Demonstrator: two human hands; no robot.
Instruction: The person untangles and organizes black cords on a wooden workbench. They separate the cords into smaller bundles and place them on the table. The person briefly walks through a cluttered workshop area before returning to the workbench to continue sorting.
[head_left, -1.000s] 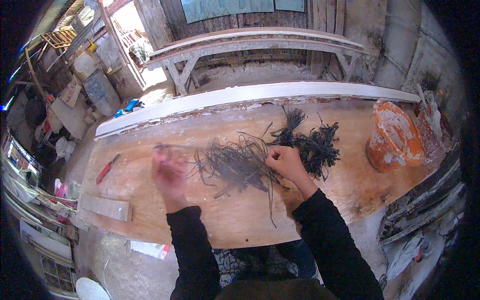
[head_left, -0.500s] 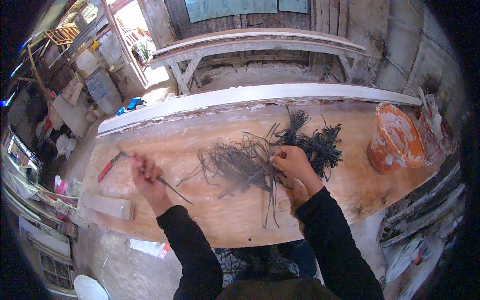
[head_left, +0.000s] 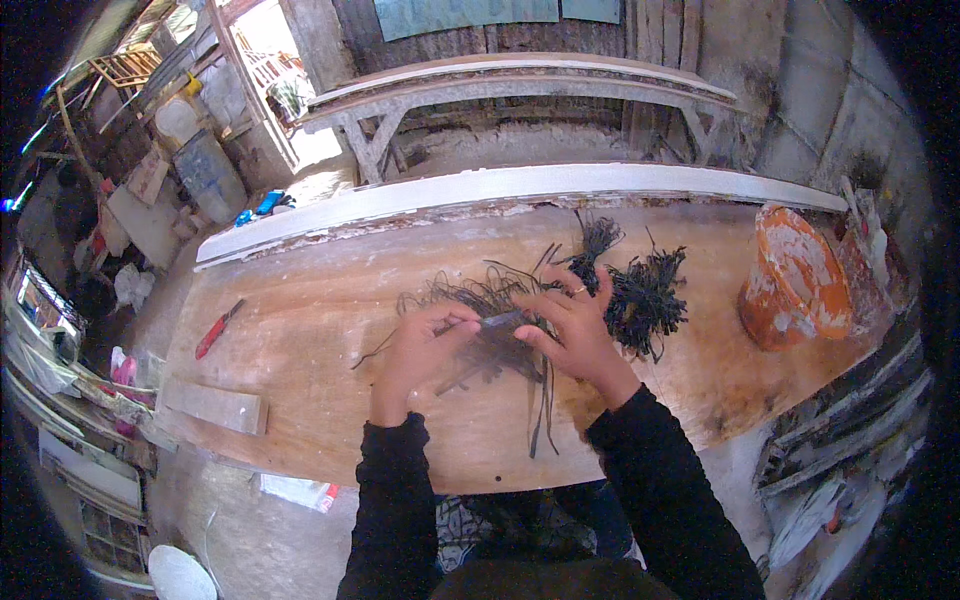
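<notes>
Over a tangle of thin black strips point(head_left: 465, 290), my left hand point(head_left: 415, 345) pinches one end of a short dark strip point(head_left: 498, 320). My right hand point(head_left: 575, 335) is at the other end of it, thumb and index finger apart on either side and the other fingers spread. Whether those fingertips touch the strip is hard to tell. Loose strip ends hang down the wooden tabletop point(head_left: 320, 350) below my hands. Just beyond my right hand lie a dense bundle of black strips point(head_left: 648, 300) and a smaller bunch point(head_left: 598, 238).
A red-handled cutter point(head_left: 218, 332) and a flat wooden block point(head_left: 218, 408) lie at the left. An orange, white-smeared bucket point(head_left: 795, 285) stands at the right. Behind runs a long white board point(head_left: 520, 188), with a bench point(head_left: 520, 95) beyond it.
My left hand has moved right, from beside the cutter to the middle, meeting my right hand. The fingers of my right hand have spread from a pinch.
</notes>
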